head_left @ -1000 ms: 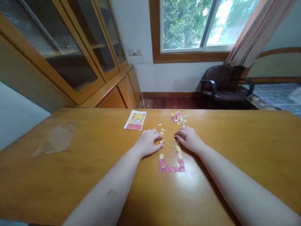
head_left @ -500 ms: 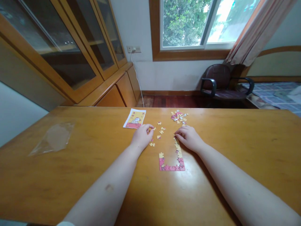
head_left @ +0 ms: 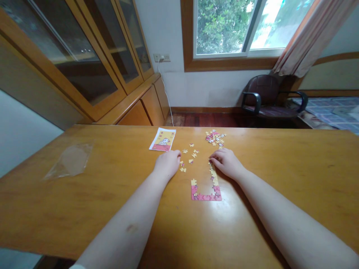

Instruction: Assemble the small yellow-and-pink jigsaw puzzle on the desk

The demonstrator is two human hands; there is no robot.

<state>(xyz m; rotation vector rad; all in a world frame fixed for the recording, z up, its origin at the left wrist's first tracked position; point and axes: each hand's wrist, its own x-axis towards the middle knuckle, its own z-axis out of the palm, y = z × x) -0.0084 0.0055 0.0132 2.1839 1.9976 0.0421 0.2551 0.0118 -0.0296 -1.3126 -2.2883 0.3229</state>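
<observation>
My right hand (head_left: 226, 163) pinches a small puzzle piece (head_left: 210, 160) at the upper end of the joined border. That partial puzzle border (head_left: 206, 197) has a pink bottom row, a short left side and a longer right side of yellow pieces. On the left, my left hand (head_left: 167, 163) rests on the table with its fingers curled closed; whether anything is inside them is hidden. Just right of its fingers lie several loose yellow pieces (head_left: 194, 155), apart from one another. A picture card (head_left: 163, 140) with a white animal on yellow and pink lies beyond the left hand.
A heap of mixed puzzle pieces (head_left: 215, 138) sits near the far edge of the wooden table (head_left: 112, 209). A clear plastic bag (head_left: 70, 160) lies flat at the left. Past the table are a glass-door cabinet (head_left: 134, 84) and a dark armchair (head_left: 263, 95).
My left hand has drawn back slightly from a loose yellow piece, and its fingers have curled in. My right hand stays at the border's upper end. The view has shifted slightly.
</observation>
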